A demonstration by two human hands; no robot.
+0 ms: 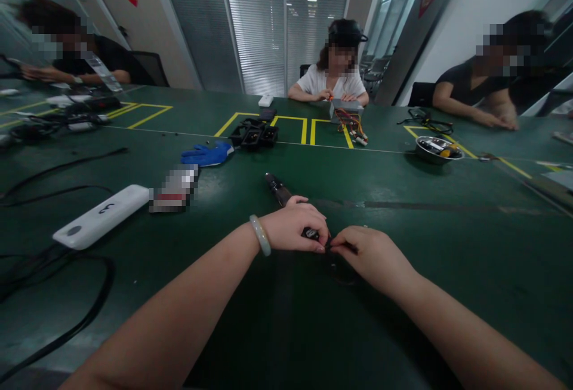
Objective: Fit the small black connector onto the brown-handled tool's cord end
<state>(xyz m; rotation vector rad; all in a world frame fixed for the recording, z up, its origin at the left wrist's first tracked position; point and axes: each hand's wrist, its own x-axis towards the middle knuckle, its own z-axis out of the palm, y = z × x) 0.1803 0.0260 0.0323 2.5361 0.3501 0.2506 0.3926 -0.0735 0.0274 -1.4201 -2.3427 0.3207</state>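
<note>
My left hand (298,224), with a pale bangle at the wrist, is closed around a long, slim black object (278,189). One end sticks out past the hand towards the far side of the table; a dark end with a light mark shows between thumb and fingers. I cannot tell what kind of object it is. Close beside it, my right hand (371,255) pinches a small dark piece at the near end, fingertips almost touching those of the left. What exactly the right fingers hold is too small to name. A faint thin dark loop hangs below the fingertips.
On the green table (447,235) to the left lie a white power strip (105,215), a blurred-out flat item (175,189), a blue glove (207,154) and black cables (58,169). Farther back are black parts (254,133) and a metal bowl (439,149). Three people sit around.
</note>
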